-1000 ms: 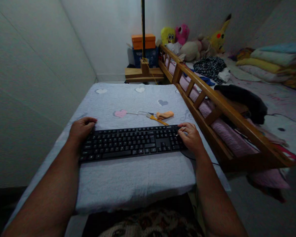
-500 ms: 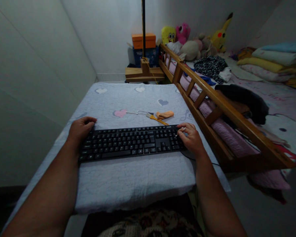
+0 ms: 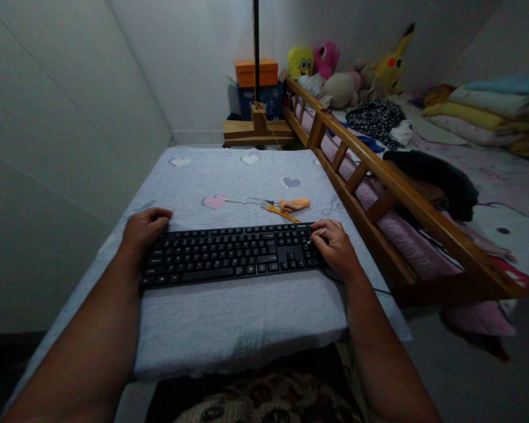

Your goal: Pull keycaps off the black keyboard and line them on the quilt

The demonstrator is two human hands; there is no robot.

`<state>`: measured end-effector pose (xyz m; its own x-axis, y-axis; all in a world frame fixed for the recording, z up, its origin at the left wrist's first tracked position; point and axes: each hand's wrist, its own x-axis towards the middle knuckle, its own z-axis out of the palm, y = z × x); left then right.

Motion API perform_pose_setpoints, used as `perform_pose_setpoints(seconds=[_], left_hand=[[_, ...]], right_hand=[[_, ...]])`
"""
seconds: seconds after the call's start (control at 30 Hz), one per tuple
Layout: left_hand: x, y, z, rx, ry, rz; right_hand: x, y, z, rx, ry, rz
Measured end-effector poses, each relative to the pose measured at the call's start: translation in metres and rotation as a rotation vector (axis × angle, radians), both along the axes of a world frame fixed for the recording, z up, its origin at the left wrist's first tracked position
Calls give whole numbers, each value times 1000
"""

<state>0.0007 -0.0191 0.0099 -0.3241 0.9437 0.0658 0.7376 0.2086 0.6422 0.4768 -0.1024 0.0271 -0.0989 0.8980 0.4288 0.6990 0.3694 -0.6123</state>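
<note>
A black keyboard [image 3: 220, 252] lies across the cloth-covered table [image 3: 242, 323]. At its left end rests my left hand [image 3: 144, 232], fingers bent, thumb near the fingertips; whether it grips the keyboard's edge is hard to see. My right hand [image 3: 335, 244] is over the number keys, pinching a small, thin whitish stick [image 3: 316, 235] whose tip points at the keys. Behind the keyboard are a yellow-handled brush [image 3: 282, 212], a crumpled orange cloth [image 3: 294, 204] and a thin metal wire tool [image 3: 235, 201].
A wooden bed rail [image 3: 379, 170] runs along the table's right side, with bedding and plush toys [image 3: 339, 88] beyond. Past the far edge stand a wooden base with a dark pole [image 3: 256, 59] and an orange box [image 3: 256, 73]. A cable [image 3: 381, 291] trails right.
My right hand has shifted slightly left over the number keys with the thin stick. My left hand has stayed in place.
</note>
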Motion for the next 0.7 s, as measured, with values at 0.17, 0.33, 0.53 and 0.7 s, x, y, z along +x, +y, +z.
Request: perform_pose_setpoints(seconds=[0.17, 0.33, 0.53, 0.7], left_hand=[[1, 1, 0, 2, -2, -1], [0, 0, 0, -2, 0, -8], [1, -2, 1, -13, 2, -3], [3, -2, 3, -12, 7, -7]], right_hand=[[5, 1, -3, 18, -13, -11], [9, 2, -4, 25, -22, -44], [10, 1, -5, 28, -19, -63], [9, 1, -4, 16, -21, -87]])
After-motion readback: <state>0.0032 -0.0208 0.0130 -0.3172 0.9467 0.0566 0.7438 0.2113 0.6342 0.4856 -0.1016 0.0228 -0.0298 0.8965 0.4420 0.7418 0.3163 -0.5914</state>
